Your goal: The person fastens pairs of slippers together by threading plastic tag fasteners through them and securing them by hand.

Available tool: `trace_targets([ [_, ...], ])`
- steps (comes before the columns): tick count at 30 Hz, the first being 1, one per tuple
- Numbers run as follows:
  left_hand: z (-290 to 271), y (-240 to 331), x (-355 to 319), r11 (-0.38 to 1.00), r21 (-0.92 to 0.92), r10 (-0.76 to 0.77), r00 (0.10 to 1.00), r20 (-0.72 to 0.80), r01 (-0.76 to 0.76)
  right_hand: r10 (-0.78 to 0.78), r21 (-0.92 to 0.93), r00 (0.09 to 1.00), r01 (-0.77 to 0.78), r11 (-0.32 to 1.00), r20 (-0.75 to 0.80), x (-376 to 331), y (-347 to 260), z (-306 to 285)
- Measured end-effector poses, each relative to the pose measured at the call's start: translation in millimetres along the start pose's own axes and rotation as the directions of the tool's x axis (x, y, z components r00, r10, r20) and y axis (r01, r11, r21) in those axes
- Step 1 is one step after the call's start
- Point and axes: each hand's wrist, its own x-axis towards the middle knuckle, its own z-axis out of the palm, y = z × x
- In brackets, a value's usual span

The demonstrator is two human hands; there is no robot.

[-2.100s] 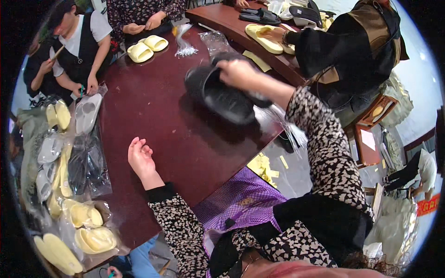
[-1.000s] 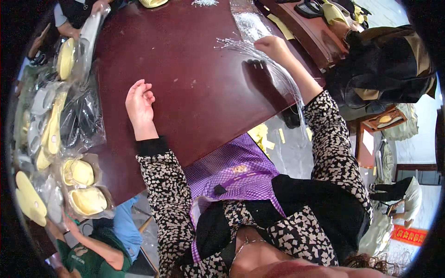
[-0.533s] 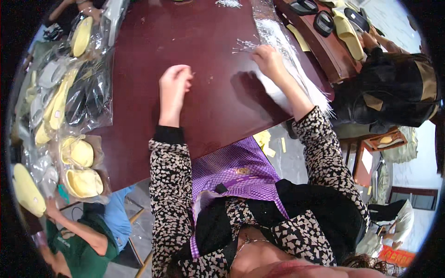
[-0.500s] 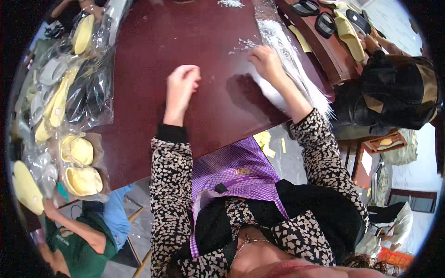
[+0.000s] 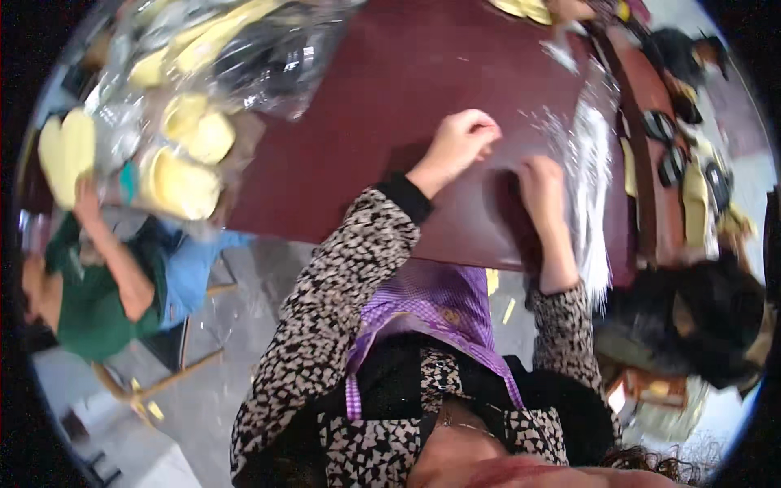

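Over the dark red table [image 5: 390, 89] my left hand [image 5: 458, 149] hovers with its fingers curled together. Anything in its pinch is too small to make out. My right hand [image 5: 543, 187] is closed too, slightly blurred, with its fingertips turned down near the tabletop; what they may hold is hidden. Just to its right lies a long bundle of thin white strands [image 5: 592, 171] on clear plastic. A scatter of small white bits [image 5: 547, 126] lies beyond that hand, beside the bundle.
Bagged yellow slippers [image 5: 183, 180] and clear plastic bags cover the table's left side. At the left a person in green [image 5: 106, 293] holds a yellow slipper [image 5: 68, 154]. Black sandals [image 5: 659, 126] and yellow slides [image 5: 695, 203] line the right bench, near a person in black [image 5: 683, 317].
The view has swung to the left, so the table appears shifted and turned. My left hand has moved rightward, closer to my right hand, which has drawn back from the white bits.
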Motion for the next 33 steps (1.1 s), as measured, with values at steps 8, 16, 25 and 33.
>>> trace_targets([
  [8, -30.1, 1.2, 16.0, 0.736, -0.669, 0.002, 0.988, -0.155, -0.106, 0.216, -0.201, 0.972, -0.230, 0.952, -0.087, -83.2, 138.5, -42.3],
  [16, -45.1, 12.5, -3.0, 0.760, -0.505, 0.134, 0.859, -0.494, -0.409, 0.366, -0.059, 0.913, -0.381, 0.923, -0.183, -67.8, 154.0, -49.9],
  [25, -37.4, 14.8, -89.9, 0.861, -0.407, 0.123, 0.901, -0.416, -0.305, -0.147, 0.518, 0.970, 0.027, 0.855, 0.192, 19.4, -77.2, -7.8],
  [33, -68.2, 27.8, -124.2, 0.841, -0.409, 0.126, 0.865, -0.486, -0.353, -0.194, 0.656, 0.930, -0.063, 0.752, 0.312, 31.0, -76.4, 36.2],
])
